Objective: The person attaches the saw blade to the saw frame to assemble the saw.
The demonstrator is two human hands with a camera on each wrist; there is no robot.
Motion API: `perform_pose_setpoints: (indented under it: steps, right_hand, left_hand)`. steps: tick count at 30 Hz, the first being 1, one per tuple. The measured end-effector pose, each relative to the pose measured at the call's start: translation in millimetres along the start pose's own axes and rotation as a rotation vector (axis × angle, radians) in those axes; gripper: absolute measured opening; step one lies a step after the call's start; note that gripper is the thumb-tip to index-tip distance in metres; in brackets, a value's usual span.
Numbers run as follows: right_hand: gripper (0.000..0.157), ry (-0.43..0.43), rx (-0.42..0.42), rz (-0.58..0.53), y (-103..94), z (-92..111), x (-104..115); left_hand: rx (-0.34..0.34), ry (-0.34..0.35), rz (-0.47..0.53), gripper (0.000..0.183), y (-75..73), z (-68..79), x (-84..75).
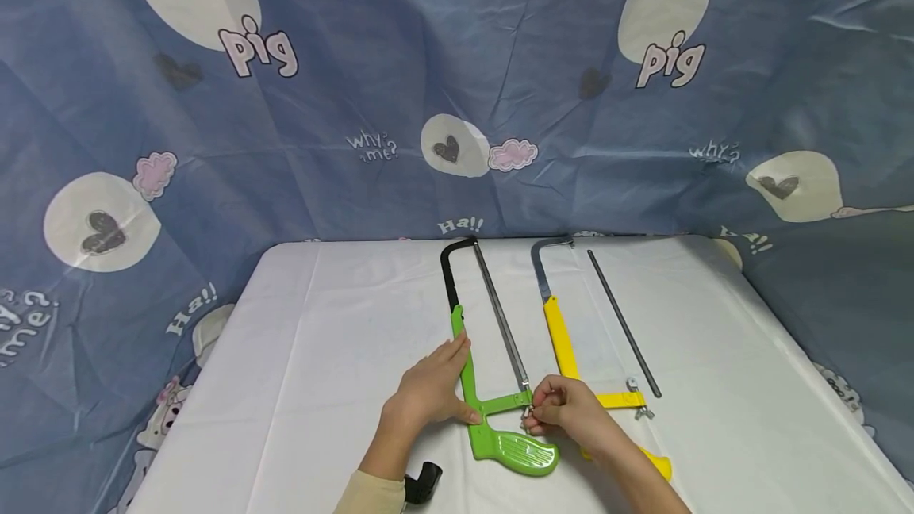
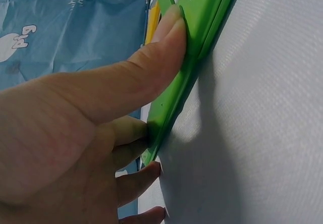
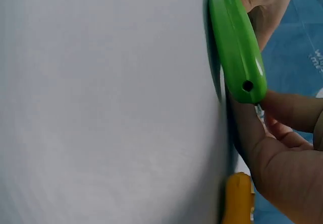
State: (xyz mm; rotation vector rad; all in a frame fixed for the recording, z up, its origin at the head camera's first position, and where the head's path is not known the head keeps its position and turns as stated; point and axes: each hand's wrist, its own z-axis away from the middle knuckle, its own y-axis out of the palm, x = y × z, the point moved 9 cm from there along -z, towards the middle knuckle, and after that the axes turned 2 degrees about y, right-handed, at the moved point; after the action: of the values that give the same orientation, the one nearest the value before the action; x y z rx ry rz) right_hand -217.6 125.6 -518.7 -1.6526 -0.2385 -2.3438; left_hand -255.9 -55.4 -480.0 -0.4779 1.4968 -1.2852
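Observation:
A green hacksaw lies on the white table in the head view, its blade spanning the black front arm and the green crosspiece. My left hand rests on the green frame, fingers along the bar and thumb pressing near the handle; the left wrist view shows the thumb on the green face. At the crosspiece's end, my right hand pinches the wing nut between thumb and fingers. The nut is mostly hidden behind the green handle in the right wrist view.
Right of the green saw lies a yellow hacksaw without a blade in its frame, partly under my right arm. A loose dark blade lies beyond it. A black object sits by my left wrist. A blue printed cloth hangs behind.

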Motion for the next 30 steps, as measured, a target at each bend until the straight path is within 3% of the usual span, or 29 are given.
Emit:
perform_pose_setpoints:
  steps: [5,9,16,18,22,30]
  right_hand:
    - [0.007,-0.004,0.002,-0.013,1.6,0,-2]
    - [0.005,-0.004,-0.041,0.076,3.3,2,2]
    - [0.016,-0.111,-0.254,0.648,5.5,15,34]
    - [0.018,-0.127,-0.294,0.736,6.5,18,40]
    - [0.018,-0.165,-0.334,0.819,7.2,21,46]
    - [0.023,-0.263,-0.342,0.866,9.6,22,50]
  left_hand:
    - [-0.006,-0.004,0.005,0.117,0.5,-0.3,0.6]
    - [-0.006,-0.010,0.005,0.117,1.4,-0.1,1.2]
    - [-0.004,-0.006,0.010,0.117,0.6,0.1,0.0]
    - [-0.005,-0.009,0.008,0.117,0.4,-0.1,0.6]
    - [-0.006,-0.007,0.005,0.117,0.2,-0.5,1.0]
    - [-0.011,0.003,0.004,0.117,-0.5,0.0,0.8]
